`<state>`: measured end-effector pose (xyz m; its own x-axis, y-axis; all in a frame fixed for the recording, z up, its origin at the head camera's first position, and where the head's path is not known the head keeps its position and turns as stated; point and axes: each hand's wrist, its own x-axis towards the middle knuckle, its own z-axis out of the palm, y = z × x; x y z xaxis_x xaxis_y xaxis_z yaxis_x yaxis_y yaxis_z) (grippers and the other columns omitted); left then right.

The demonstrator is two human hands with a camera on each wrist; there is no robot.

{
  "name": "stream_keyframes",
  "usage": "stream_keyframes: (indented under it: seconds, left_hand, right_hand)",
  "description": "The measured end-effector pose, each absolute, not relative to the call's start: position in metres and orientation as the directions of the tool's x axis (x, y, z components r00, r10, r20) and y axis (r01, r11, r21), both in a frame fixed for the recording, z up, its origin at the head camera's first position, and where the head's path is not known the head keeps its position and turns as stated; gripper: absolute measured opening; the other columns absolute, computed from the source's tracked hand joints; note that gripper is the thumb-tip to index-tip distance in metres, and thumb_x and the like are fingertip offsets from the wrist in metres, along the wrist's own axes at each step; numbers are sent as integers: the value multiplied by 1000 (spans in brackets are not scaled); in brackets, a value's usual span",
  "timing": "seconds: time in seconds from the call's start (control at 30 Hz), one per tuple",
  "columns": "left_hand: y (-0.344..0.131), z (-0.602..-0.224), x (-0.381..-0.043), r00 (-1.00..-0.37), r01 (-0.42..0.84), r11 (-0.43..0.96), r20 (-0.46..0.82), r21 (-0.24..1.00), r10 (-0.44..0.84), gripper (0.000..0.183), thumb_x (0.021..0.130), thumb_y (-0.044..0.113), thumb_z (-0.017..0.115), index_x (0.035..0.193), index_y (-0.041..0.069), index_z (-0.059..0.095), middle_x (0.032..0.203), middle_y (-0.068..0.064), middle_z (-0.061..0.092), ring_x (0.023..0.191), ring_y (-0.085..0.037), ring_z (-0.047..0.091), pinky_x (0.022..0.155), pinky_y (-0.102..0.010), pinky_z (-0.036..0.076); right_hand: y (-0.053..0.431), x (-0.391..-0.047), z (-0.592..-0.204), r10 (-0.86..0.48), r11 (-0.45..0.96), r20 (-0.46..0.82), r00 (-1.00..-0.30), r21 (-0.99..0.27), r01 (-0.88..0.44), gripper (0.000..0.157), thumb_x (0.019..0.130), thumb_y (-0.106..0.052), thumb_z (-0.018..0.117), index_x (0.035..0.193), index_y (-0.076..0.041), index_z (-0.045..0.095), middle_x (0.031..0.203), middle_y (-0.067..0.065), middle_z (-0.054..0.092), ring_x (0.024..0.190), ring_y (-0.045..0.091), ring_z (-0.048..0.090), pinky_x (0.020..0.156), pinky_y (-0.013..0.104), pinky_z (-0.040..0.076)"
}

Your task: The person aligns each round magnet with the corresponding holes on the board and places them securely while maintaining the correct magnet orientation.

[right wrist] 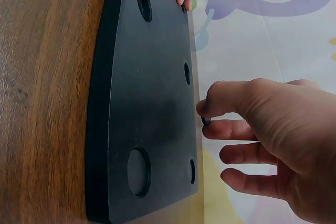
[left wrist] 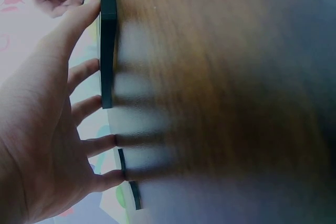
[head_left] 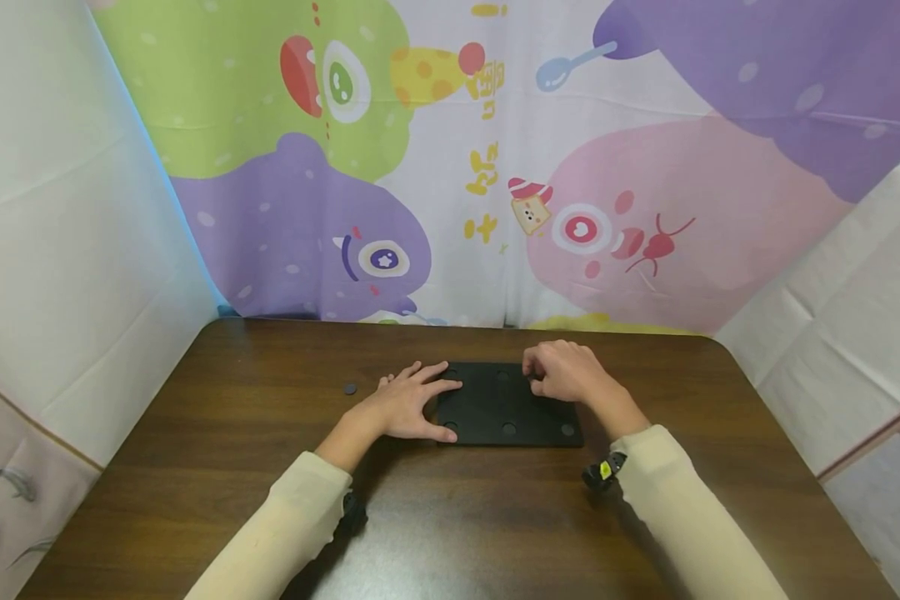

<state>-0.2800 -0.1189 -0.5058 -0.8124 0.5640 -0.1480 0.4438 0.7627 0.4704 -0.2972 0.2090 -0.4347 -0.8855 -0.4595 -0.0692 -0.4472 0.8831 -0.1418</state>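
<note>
A flat black board [head_left: 487, 406] with several round recesses lies on the table, seen up close in the right wrist view. My left hand [head_left: 405, 406] spreads its fingers over the board's left end, with thumb and some fingertips touching it and the others reaching past onto the table. Above the board's far right part, my right hand [head_left: 566, 371] pinches a small dark disc [right wrist: 206, 121] between thumb and index finger. Its other fingers are bent loosely. A grey round face [right wrist: 139, 171] shows inside the near right recess.
A loose dark disc [head_left: 350, 389] lies on the brown table [head_left: 450, 517] left of my left hand. In the left wrist view another thin dark disc [left wrist: 122, 159] is close by my left fingertips. A cartoon-printed curtain [head_left: 450, 208] hangs behind the table's far edge.
</note>
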Motion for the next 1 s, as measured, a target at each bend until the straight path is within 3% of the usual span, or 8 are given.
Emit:
stream_keyframes:
  seconds: [0.63, 1.0]
  left_hand:
    - [-119, -503, -279, -814, 440, 767, -153, 468, 560, 97, 87, 76, 83, 171, 42, 48, 192, 6, 19, 178, -50, 14, 128, -92, 18]
    - [-118, -497, -275, -811, 456, 766, -144, 453, 568, 98, 86, 83, 79, 170, 41, 50, 191, 0, 24, 176, -54, 18, 126, -93, 22]
  right_hand:
    - [181, -301, -439, -493, 866, 5, -870, -97, -491, 16, 96, -21, 86, 110, -20, 81, 92, -2, 70, 81, 17, 63, 67, 36, 52]
    - [171, -301, -445, -491, 864, 43, -870, -101, -492, 19, 97, -21, 86, 116, -19, 82, 99, -1, 72, 83, 17, 64, 69, 37, 55]
